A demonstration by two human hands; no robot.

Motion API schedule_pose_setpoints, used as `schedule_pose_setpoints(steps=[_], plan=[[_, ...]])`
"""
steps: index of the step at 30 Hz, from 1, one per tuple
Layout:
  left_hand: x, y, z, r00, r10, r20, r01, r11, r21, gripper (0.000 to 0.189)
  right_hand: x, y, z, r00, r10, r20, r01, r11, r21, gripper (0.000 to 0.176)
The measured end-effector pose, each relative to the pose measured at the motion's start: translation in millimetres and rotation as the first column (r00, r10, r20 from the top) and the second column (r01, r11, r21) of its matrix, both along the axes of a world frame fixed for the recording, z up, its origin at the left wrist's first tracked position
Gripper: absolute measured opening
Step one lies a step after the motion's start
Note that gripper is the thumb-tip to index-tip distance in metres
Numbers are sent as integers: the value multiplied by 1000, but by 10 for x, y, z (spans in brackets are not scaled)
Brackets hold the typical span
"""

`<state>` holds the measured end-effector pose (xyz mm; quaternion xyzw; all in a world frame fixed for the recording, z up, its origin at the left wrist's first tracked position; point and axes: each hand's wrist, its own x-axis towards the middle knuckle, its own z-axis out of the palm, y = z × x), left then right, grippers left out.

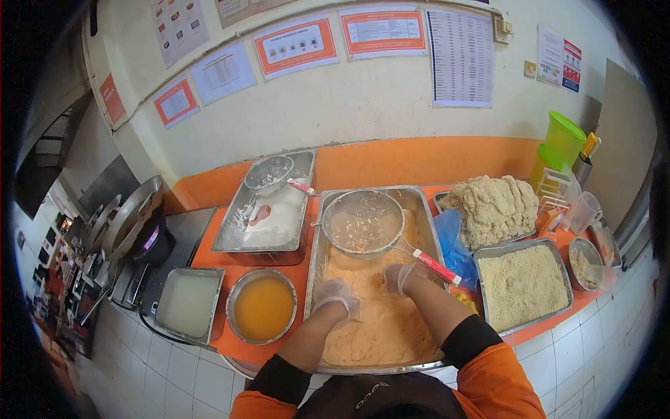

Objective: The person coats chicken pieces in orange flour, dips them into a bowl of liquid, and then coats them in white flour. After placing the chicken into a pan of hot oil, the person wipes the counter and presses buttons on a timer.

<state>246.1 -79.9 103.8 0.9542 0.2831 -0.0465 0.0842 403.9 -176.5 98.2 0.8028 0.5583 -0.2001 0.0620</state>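
Observation:
Both my hands wear clear plastic gloves and are in a large metal tray [317, 269] of orange-tinted flour [384, 328]. My left hand [336, 300] presses into the flour near the tray's left wall. My right hand [399, 278] is in the flour right of the middle, below the red handle of a sieve. The fingers of both hands are partly buried and blurred by the gloves, so their grip cannot be made out. The round wire sieve [363, 222], with pale crumbs in its mesh, rests across the tray's far part, its red handle [437, 267] pointing right.
Left stand a tray of white flour [279, 216] with a second sieve [269, 174], a bowl of orange liquid [264, 307] and a tray of cloudy liquid [187, 304]. Right are a blue plastic bag [452, 241], heaped breaded pieces [492, 202], a crumb tray [523, 283] and a small bowl [585, 264].

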Motion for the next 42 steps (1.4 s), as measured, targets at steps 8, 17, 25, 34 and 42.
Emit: schedule_pose_setpoints(steps=[8, 17, 25, 34, 42], plan=[[-100, -74, 233, 997, -53, -49, 48, 994, -99, 27, 100, 27, -219, 999, 36, -10, -35, 997, 74, 26], [-403, -56, 961, 989, -74, 124, 94, 982, -166, 27, 234, 104, -647, 996, 90, -7, -90, 996, 20, 27], [-927, 351, 1598, 957, 1, 289, -78, 963, 258, 23, 142, 90, -529, 991, 93, 93, -104, 987, 121, 27], [-1281, 1064, 1109, 958, 269, -101, -195, 866, 461, 35, 16, -9, -215, 997, 77, 1, -76, 982, 175, 28], [-1476, 1183, 510, 914, 376, -149, -266, 835, 481, 37, -30, 24, -167, 995, 95, 43, -99, 989, 109, 33]])
